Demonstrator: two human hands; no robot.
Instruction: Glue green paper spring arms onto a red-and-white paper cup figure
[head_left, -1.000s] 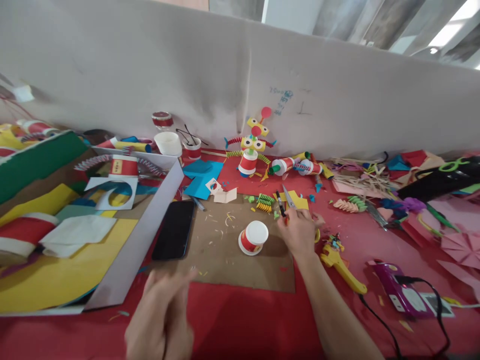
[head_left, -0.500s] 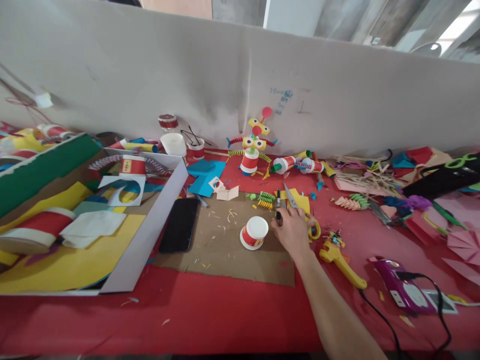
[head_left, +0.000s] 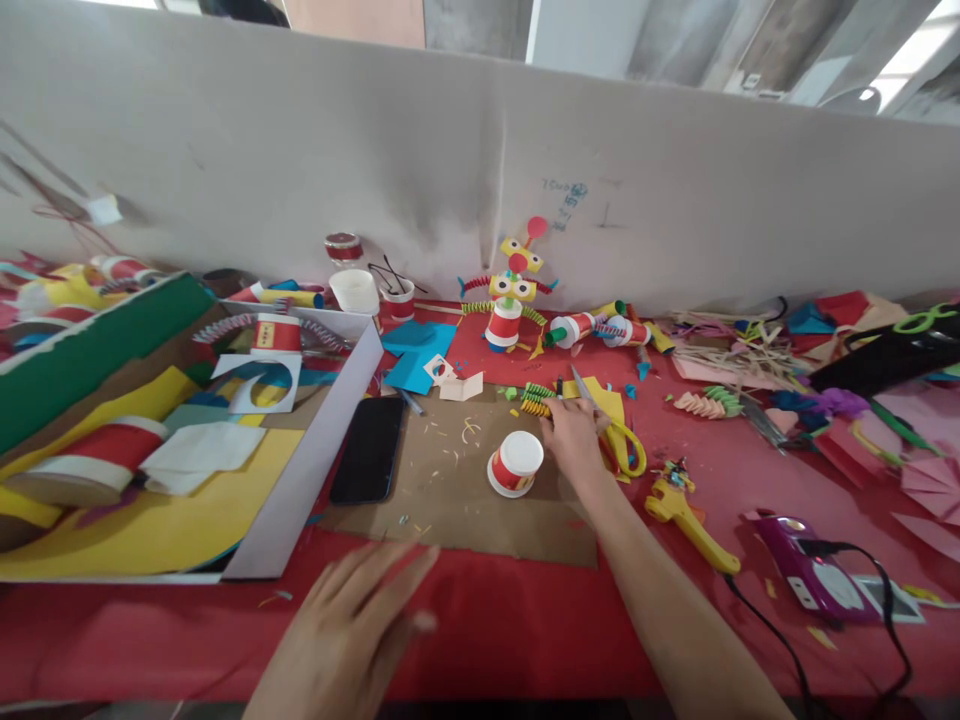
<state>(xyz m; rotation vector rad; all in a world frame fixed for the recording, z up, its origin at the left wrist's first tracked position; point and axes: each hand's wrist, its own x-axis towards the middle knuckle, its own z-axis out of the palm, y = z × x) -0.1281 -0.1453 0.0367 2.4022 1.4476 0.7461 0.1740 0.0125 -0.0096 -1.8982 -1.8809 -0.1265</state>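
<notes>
Before you, a cup (head_left: 519,458) stands on cardboard (head_left: 450,512), right of your phone (head_left: 367,450) and left of the scissors (head_left: 630,436).

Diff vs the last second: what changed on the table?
The right hand shifted left, fingertips now by the green and yellow paper springs, exposing more of the yellow-handled scissors; whether it grips anything is unclear. The left hand, out of view half a second ago, is back, open and blurred. Upside-down cup, phone and cup figure stayed put.
</notes>
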